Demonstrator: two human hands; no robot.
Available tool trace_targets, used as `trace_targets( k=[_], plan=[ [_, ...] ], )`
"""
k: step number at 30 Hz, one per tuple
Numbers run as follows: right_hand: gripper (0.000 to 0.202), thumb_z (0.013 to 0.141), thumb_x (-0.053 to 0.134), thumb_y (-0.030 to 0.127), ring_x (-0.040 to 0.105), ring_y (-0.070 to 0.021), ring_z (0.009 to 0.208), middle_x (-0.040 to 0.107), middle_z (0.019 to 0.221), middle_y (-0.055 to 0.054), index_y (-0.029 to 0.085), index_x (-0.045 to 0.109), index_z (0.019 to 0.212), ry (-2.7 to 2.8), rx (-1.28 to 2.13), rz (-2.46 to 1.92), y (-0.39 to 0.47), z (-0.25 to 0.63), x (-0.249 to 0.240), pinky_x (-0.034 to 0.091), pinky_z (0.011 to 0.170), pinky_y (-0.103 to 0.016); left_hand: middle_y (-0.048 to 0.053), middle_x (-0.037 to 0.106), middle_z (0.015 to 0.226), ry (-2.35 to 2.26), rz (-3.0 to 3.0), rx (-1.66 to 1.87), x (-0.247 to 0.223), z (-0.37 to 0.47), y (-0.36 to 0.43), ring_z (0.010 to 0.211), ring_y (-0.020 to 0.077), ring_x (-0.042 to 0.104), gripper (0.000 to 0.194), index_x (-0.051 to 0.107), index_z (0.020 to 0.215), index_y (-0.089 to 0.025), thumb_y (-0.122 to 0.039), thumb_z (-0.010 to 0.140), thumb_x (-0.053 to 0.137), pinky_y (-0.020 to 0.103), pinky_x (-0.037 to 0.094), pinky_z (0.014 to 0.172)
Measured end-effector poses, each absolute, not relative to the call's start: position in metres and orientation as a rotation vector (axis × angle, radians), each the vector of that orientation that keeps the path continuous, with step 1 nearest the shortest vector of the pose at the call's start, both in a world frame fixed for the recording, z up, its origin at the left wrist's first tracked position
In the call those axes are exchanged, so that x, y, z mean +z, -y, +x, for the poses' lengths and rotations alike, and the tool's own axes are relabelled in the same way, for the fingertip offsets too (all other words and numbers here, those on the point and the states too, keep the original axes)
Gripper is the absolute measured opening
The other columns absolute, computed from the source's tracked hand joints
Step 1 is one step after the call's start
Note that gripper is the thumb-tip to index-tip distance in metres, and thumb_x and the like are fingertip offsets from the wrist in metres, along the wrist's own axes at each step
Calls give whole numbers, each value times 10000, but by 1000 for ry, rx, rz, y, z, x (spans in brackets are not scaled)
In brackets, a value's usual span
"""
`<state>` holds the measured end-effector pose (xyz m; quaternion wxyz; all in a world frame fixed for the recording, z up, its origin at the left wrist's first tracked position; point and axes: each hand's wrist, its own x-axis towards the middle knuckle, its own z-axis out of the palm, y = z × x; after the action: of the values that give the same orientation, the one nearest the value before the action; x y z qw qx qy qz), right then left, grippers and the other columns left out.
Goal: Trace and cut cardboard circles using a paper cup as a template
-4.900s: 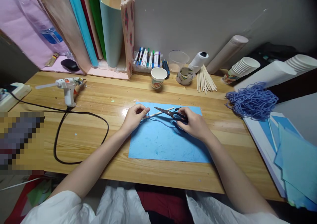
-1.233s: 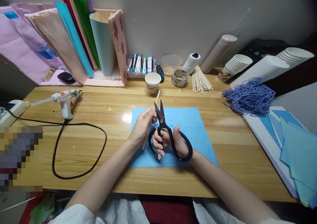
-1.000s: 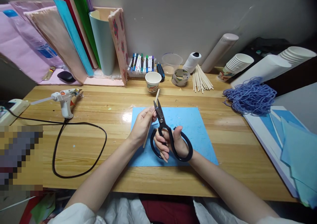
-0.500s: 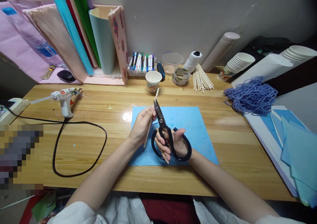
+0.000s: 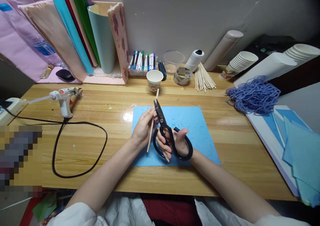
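Over the blue sheet (image 5: 197,132), stick (image 5: 150,137) is gripped by left hand (image 5: 143,126), scissors (image 5: 162,120) by right hand (image 5: 172,142). Blades are best kept clear of fingertips, stick held steady. Both forearms are angled inward; right thumb is raised.

The hands (image 5: 160,129) hold black-handled scissors (image 5: 161,120) and a thin wooden stick (image 5: 150,136).

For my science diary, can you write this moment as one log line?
left hand: holding stick | right hand: holding black scissors, blades near stick | underneath: blue sheet
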<state>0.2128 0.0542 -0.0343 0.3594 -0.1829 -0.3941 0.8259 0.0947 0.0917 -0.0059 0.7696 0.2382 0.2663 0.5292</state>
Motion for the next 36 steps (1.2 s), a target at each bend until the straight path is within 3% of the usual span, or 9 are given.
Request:
trace_targets(
  k=[5, 13, 18, 24, 30, 33, 36],
  plan=[
    [819, 463, 310, 952, 493, -107, 393, 478, 527, 48, 187, 440, 727, 1111, 2138, -557, -56, 218, -26, 540, 472, -318, -34, 415, 574, -621, 562, 1124, -6, 94, -92, 519, 64, 364, 279, 488, 594, -140, -251, 815, 619, 141, 357, 519],
    [767, 481, 331, 944, 399, -83, 288, 401, 424, 90, 206, 389, 681, 1042, 2111, -543, -54, 214, -33, 435, 322, -239, -32, 411, 572, -569, 476, 1098, -6, 94, -94, 509, 57, 367, 251, 498, 584, -128, -184, 806, 601, 134, 357, 516],
    [802, 447, 316, 956, 450, -101, 342, 444, 472, 68, 200, 409, 700, 1088, 2146, -535, -59, 217, -30, 496, 382, -290, -29, 414, 548, -570, 468, 1058, -8, 93, -93, 495, 58, 374, 254, 502, 582, -126, -186, 816, 582, 135, 355, 500],
    [776, 494, 309, 940, 411, -93, 312, 411, 450, 85, 203, 405, 714, 1077, 2157, -492, -57, 216, -33, 465, 343, -271, -20, 428, 541, -656, 446, 1046, -10, 94, -93, 492, 62, 393, 258, 502, 570, -123, -163, 820, 547, 145, 363, 497],
    [831, 461, 292, 966, 473, -122, 398, 465, 529, 44, 194, 445, 727, 1119, 2013, -525, -61, 228, -21, 533, 468, -357, -39, 409, 583, -594, 409, 1029, -16, 92, -100, 501, 42, 380, 219, 570, 682, -116, -271, 819, 641, 127, 357, 500],
    [727, 587, 361, 913, 455, -114, 380, 441, 497, 54, 199, 446, 695, 1071, 1813, -655, -71, 241, -12, 508, 446, -318, -49, 390, 587, -657, 456, 1010, -23, 91, -102, 474, 27, 349, 259, 638, 811, -91, -347, 796, 674, 117, 306, 446],
    [469, 752, 576, 645, 456, -100, 382, 435, 471, 65, 199, 454, 671, 1087, 1428, -925, -80, 251, -9, 461, 432, -251, -54, 375, 593, -696, 519, 944, -28, 91, -102, 458, 19, 314, 349, 664, 887, -80, -414, 787, 671, 117, 264, 418]
  ],
)
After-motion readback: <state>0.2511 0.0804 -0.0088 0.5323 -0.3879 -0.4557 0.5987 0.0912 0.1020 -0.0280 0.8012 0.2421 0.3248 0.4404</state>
